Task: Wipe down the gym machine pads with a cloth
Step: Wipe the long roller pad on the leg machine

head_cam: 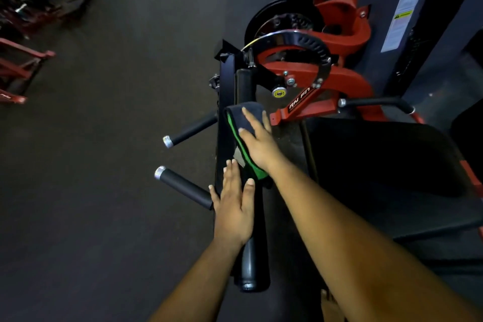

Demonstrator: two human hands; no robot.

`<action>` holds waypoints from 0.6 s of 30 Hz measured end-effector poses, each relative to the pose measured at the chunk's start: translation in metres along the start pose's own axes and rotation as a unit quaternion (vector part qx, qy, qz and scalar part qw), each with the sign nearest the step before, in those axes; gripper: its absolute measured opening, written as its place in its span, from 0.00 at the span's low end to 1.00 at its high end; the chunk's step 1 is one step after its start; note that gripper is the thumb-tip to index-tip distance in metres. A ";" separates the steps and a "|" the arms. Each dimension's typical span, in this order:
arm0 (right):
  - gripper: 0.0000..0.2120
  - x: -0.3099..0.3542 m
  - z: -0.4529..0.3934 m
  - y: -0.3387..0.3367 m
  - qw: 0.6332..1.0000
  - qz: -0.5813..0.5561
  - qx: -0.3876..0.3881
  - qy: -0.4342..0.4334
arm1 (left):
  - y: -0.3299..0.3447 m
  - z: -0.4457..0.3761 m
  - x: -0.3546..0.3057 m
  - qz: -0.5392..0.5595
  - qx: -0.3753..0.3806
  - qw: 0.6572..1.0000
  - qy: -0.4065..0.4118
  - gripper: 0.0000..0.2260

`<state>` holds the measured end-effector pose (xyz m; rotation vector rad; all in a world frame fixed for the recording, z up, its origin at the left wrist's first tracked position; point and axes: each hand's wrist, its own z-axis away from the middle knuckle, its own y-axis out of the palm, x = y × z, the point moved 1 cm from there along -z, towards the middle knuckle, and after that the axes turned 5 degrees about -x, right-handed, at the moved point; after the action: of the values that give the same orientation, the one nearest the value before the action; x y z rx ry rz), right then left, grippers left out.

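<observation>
Head view: right hand flat, fingers straight, pressing cloth on roller pad. Left hand flat on pad at 6 o'clock. Pad axis 12–6; unwiped length nearer left.

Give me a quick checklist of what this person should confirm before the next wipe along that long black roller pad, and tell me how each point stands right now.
1. Cloth on the pad: ok. The black and green cloth drapes over the roller pad.
2. Wiping hand on the cloth: ok. The right hand presses flat on it, fingers straight.
3. Pad steadied: ok. The left hand rests flat on the roller, nearer the camera.
4. Path ahead free: ok. The far stretch of the roller toward the red frame is bare.
5. Side handles out of the way: ok, they stick out leftward.
6. Pad already clean or cloth damp: cannot tell.
</observation>
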<state>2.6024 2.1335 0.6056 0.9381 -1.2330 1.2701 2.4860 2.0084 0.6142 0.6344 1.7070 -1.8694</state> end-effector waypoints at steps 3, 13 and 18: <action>0.25 -0.011 0.019 -0.001 0.999 -0.026 0.011 -0.016 | 0.001 0.000 -0.001 0.004 0.001 1.000 0.007 0.30; 0.26 -0.012 -0.031 0.008 0.999 -0.028 -0.020 -0.011 | -0.001 0.000 -0.005 0.005 0.005 1.000 -0.010 0.27; 0.26 -0.008 -0.082 0.000 0.996 -0.083 -0.013 -0.002 | -0.001 -0.001 -0.005 0.008 0.013 1.000 -0.024 0.27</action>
<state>2.6143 2.2125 0.5857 1.0037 -1.1464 1.1188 2.4893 2.0097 0.6188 0.6078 1.6458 -1.8829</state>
